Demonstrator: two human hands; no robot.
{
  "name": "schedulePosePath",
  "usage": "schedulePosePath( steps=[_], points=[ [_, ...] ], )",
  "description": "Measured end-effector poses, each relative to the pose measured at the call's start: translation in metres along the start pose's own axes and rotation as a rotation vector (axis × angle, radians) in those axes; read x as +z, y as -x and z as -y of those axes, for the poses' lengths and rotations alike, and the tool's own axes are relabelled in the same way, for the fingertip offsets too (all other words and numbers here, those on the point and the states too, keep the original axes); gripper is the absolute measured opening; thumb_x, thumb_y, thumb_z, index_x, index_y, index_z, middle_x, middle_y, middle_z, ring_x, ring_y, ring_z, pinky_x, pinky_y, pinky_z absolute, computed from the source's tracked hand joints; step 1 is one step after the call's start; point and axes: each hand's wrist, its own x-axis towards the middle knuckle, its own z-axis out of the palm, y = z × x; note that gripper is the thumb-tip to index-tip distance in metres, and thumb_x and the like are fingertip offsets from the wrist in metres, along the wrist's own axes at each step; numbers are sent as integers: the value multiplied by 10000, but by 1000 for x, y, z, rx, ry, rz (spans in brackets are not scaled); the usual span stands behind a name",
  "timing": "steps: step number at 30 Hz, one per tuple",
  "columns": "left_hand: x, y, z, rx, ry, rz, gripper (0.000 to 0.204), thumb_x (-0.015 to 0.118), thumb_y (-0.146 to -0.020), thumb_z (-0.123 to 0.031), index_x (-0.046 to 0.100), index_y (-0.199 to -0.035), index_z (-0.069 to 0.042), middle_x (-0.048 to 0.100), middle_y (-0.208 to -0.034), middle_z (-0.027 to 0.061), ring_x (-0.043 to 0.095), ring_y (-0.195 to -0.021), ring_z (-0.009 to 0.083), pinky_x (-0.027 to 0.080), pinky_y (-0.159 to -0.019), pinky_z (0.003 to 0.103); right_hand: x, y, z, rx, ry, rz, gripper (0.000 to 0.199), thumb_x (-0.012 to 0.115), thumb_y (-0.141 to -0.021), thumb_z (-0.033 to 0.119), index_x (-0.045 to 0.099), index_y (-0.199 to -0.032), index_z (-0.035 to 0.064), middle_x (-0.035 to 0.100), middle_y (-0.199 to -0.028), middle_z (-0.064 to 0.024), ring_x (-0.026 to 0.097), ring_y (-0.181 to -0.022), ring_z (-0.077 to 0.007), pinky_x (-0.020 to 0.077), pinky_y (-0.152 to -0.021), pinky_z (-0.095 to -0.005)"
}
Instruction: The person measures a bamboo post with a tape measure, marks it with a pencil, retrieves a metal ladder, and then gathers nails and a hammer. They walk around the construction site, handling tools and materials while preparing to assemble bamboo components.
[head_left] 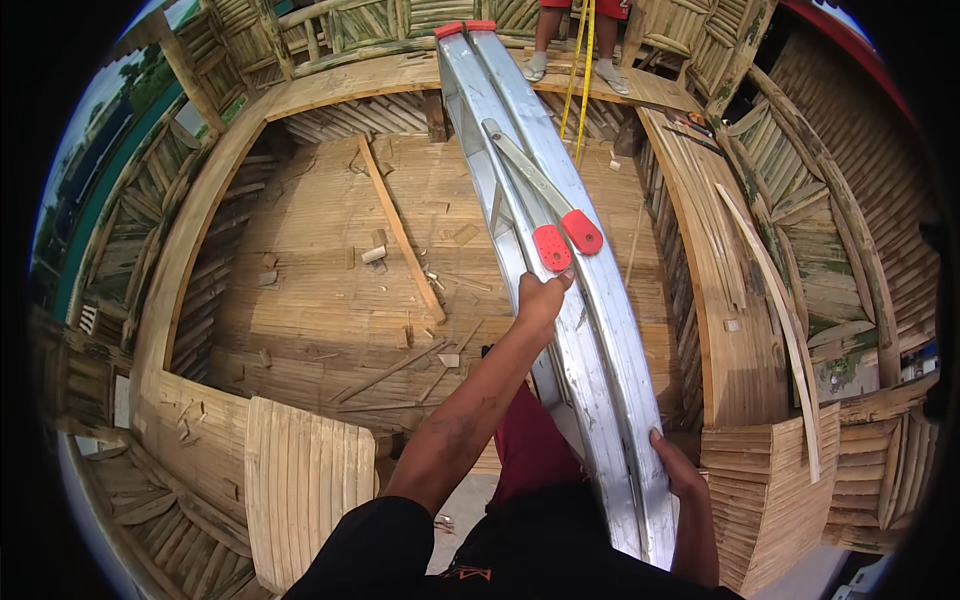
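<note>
A folded aluminium ladder (600, 330) with red end caps lies tilted across the middle of the view, its far end reaching a wooden bench at the top. My left hand (541, 299) grips its left rail just below two red feet (566, 240). My right hand (676, 466) holds the right rail lower down, close to my body.
A bamboo-slat floor (330, 300) strewn with offcuts and a long wooden strip (400, 230) lies below. Curved wooden benches (190, 240) ring it. Another person's legs (575, 55) stand at the top by a yellow tape measure (583, 80). Loose slat panels (305, 480) sit at lower left.
</note>
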Motion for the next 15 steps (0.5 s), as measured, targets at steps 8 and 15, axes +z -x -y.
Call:
schedulePosePath(
  steps=[8, 15],
  points=[
    [-8, -116, -170, -128, 2, -225, 492, 710, -792, -191, 508, -1094, 141, 612, -1047, 230, 590, -971, 263, 482, -826, 389, 42, -39, 232, 101, 156, 27, 767, 478, -944, 594, 448, -1384, -33, 530, -1347, -197, 519, -1221, -268, 370, -1055, -360],
    [-40, -128, -316, -136, 75, -159, 356, 608, -821, -195, 572, -1052, 74, 628, -958, 155, 631, -829, 241, 511, -728, 418, 70, -63, 351, 262, -76, 193, 994, 306, -877, 778, 421, -1388, -67, 511, -1355, -243, 510, -1236, -326, 392, -1046, -425]
  ],
)
